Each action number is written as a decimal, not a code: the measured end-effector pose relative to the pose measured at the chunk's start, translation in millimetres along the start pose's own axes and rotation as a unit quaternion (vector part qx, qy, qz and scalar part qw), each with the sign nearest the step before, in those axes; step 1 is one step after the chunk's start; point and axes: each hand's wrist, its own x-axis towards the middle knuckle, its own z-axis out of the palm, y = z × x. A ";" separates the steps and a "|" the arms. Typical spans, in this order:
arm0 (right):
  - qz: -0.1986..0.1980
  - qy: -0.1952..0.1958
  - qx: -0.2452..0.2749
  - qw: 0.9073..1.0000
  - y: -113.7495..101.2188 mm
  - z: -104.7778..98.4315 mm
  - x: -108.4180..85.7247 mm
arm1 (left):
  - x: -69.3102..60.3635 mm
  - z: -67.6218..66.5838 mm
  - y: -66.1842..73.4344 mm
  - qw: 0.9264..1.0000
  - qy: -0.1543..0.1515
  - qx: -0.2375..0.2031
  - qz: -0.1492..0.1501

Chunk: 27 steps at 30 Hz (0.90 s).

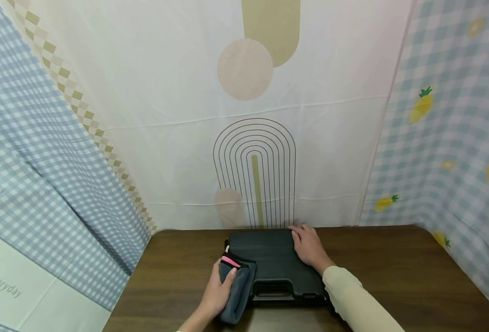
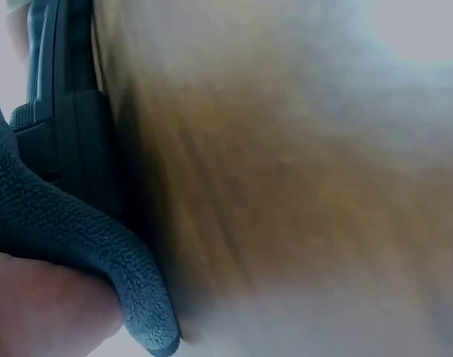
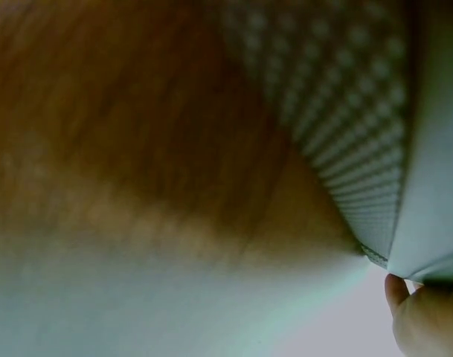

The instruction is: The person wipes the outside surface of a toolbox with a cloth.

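Observation:
A black plastic case point(image 1: 265, 258) with a moulded handle lies flat on the wooden table, its handle side towards me. My left hand point(image 1: 217, 288) grips a folded dark blue-grey cloth point(image 1: 240, 290) with a pink and black band at its top, thumb on the near face. The cloth overlaps the case's left side. In the left wrist view the fuzzy cloth point(image 2: 70, 216) bends over part of the hand point(image 2: 47, 305), beside the case's edge point(image 2: 70, 134). At the case's far right corner, my right hand point(image 1: 310, 246) rests with extended fingers; the right wrist view shows that hand point(image 3: 431, 320) only partly.
The brown wooden table point(image 1: 385, 267) meets a white patterned cloth wall point(image 1: 165, 161) just behind the case. Blue checked cloths hang at the left point(image 1: 62, 138) and right point(image 1: 448, 147). Light reflects off the table near its front.

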 end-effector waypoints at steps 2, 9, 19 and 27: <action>-0.001 0.000 -0.002 1.000 0.3 -0.3 0.3 | -3.1 0.1 -0.5 1.000 -0.006 -0.001 0.025; -0.003 0.001 0.002 1.000 2.3 -1.0 1.3 | -9.8 -7.1 2.3 0.994 -0.083 0.054 0.053; -0.007 -0.003 0.006 1.000 5.2 1.4 1.2 | -5.3 -20.4 1.3 0.928 -0.204 0.260 0.174; -0.004 -0.008 0.011 1.000 5.7 1.9 2.4 | -10.8 -9.3 14.6 0.830 -0.161 0.456 0.279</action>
